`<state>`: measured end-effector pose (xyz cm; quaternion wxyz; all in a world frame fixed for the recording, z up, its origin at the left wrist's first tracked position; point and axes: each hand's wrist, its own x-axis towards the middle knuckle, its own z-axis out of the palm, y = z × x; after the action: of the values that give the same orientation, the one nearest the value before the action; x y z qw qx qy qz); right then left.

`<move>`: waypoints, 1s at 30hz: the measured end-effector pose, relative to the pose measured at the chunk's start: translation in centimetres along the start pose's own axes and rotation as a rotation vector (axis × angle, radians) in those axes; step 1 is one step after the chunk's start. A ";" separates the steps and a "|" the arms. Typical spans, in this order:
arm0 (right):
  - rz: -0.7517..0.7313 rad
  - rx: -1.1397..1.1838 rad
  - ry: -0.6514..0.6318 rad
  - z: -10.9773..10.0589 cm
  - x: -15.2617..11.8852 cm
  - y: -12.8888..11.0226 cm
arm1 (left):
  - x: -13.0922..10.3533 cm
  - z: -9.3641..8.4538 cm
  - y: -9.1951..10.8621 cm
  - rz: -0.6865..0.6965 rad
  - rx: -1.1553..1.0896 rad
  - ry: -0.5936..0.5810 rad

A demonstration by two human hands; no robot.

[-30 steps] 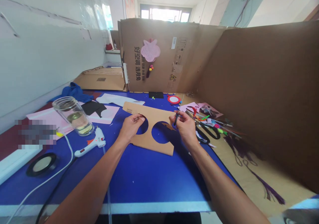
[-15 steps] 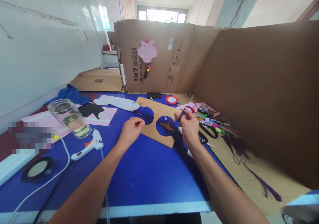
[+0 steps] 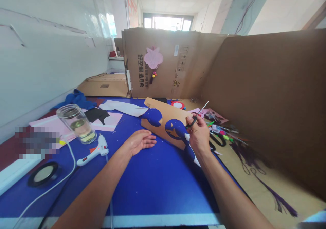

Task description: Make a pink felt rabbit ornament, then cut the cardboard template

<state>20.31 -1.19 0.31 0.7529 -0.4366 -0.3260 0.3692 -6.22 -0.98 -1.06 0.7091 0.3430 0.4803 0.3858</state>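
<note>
My right hand is closed around small scissors, black-handled, their thin metal blade pointing up and to the right. Thumb and fingers of that hand also lie at the right edge of a brown cardboard sheet; whether they grip it I cannot tell. The sheet has round cut-outs, one of them open at its left edge, and a small jagged brown scrap shows inside the right one. My left hand is open and holds nothing, its fingers stretched just in front of the sheet.
On the left stand a glass jar of yellowish liquid, a white glue gun with its cord and a black tape roll. Black-handled scissors, scraps and purple tassels lie right. Cardboard walls enclose the back and right.
My left hand has let go of the cardboard sheet's edge and opened. The sheet has tilted and shifted near my right hand, which still holds the scissors. The camera view has moved slightly.
</note>
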 end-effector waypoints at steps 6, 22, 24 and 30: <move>0.068 0.116 -0.031 0.4 -0.3 -0.8 | -0.1 0.5 -0.1 -0.126 -0.167 -0.075; 0.086 0.141 -0.011 0.5 -0.2 -0.4 | 0.2 0.7 -0.4 0.104 -0.402 -0.072; 0.132 0.130 -0.035 0.5 -0.1 -0.3 | 0.2 0.5 0.0 0.201 -0.415 -0.057; 0.332 0.077 -0.206 -0.7 1.0 -0.5 | -0.2 -1.3 1.8 0.286 -0.401 -0.062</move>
<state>21.52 -0.81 0.63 0.6605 -0.4154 -0.3104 0.5430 -7.86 -0.21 0.18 0.7155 0.2715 0.3188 0.5591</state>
